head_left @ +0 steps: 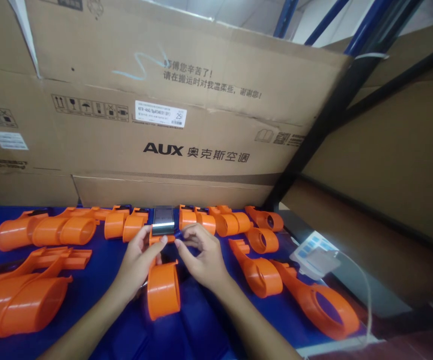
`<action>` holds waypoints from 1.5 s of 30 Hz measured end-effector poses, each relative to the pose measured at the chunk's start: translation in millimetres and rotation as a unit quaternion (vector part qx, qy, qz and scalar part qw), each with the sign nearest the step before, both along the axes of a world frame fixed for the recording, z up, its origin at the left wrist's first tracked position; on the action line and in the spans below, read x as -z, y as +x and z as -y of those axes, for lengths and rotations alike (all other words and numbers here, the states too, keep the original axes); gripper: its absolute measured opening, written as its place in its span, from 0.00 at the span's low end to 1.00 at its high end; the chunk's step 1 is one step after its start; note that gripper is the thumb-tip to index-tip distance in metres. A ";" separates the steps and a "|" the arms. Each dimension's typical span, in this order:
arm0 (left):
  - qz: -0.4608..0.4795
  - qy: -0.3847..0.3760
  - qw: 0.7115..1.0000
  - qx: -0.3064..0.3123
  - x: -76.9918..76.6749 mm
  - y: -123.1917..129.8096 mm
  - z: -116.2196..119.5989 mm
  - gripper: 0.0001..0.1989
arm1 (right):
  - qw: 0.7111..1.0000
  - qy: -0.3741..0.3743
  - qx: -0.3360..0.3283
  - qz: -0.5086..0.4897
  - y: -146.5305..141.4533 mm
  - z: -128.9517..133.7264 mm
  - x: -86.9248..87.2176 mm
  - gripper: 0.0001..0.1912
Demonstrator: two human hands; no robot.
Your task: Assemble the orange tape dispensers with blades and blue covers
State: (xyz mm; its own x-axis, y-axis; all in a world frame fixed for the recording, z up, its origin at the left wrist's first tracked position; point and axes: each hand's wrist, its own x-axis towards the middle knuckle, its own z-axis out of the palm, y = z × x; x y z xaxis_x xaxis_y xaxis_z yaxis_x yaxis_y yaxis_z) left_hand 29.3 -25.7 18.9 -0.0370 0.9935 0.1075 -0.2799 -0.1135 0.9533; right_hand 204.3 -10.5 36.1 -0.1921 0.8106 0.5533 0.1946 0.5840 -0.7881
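While left fingers (pixel 154 252) clasp the dispenser (pixel 162 292), right (pixel 186 254) curl.

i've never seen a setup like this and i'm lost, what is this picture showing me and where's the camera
No machine here, just a person's two bare hands, seen from a camera worn on the head, looking forward and down. The left hand holds an orange ringed part; the right hand is at its upper end, though its exact grip is unclear. More orange parts lie around on a blue surface, with printed cardboard standing behind.
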 end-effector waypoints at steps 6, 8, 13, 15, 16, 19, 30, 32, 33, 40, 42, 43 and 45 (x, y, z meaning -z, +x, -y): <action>-0.016 0.007 1.000 0.008 0.8 0.2 0.0 0.19 | 0.996 0.042 -0.002 0.073 4.8 0.6 -5.0 0.05; -0.020 0.009 1.000 0.010 0.9 0.2 0.0 0.19 | 0.995 0.048 0.001 0.082 5.4 1.0 -5.2 0.05; -0.024 0.013 1.000 0.015 -0.2 0.9 2.0 0.20 | 0.991 0.073 0.001 0.110 6.3 2.1 -6.8 0.05; -0.028 0.017 0.999 0.018 -0.9 1.2 2.9 0.20 | 0.989 0.086 -0.005 0.124 6.9 1.6 -7.7 0.05; -0.030 0.019 0.999 0.019 -1.0 1.2 3.2 0.20 | 0.987 0.091 -0.008 0.130 7.3 1.2 -8.0 0.05; -0.040 0.023 0.999 0.020 -0.4 0.7 3.4 0.19 | 0.984 0.102 -0.017 0.146 8.2 0.0 -7.9 0.05; 0.057 -0.046 0.996 0.051 -5.9 1.0 4.8 0.20 | 0.996 0.058 -0.012 0.063 14.6 3.0 -16.8 0.09; 0.085 -0.071 0.991 0.078 -8.6 0.9 5.6 0.25 | 0.999 -0.016 -0.017 -0.023 13.7 2.3 -18.3 0.07; 0.092 -0.085 0.988 0.094 -10.1 1.1 6.2 0.29 | 0.996 -0.063 -0.037 -0.060 12.8 2.0 -18.9 0.07; 0.097 -0.148 0.961 0.212 -24.8 2.9 18.9 0.38 | 0.951 -0.232 -0.164 -0.121 6.6 4.0 -18.1 0.20; 0.091 -0.129 0.958 0.238 -25.3 1.7 21.3 0.37 | 0.953 -0.233 -0.157 -0.116 5.0 4.6 -16.0 0.20; 0.081 -0.121 0.960 0.241 -24.3 1.0 21.2 0.35 | 0.955 -0.230 -0.155 -0.106 3.9 4.9 -15.1 0.19; 0.050 -0.116 0.966 0.227 -20.2 -0.2 18.4 0.33 | 0.961 -0.219 -0.150 -0.080 1.2 5.6 -14.0 0.18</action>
State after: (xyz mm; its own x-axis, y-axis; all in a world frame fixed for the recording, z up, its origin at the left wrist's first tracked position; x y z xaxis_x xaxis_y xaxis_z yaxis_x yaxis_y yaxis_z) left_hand 29.1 -44.1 39.1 0.4088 0.9070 -0.1012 -0.3435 0.2556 0.9037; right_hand 205.5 -16.1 50.1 -0.3942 0.8940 0.2132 -0.0744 0.2002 -0.9769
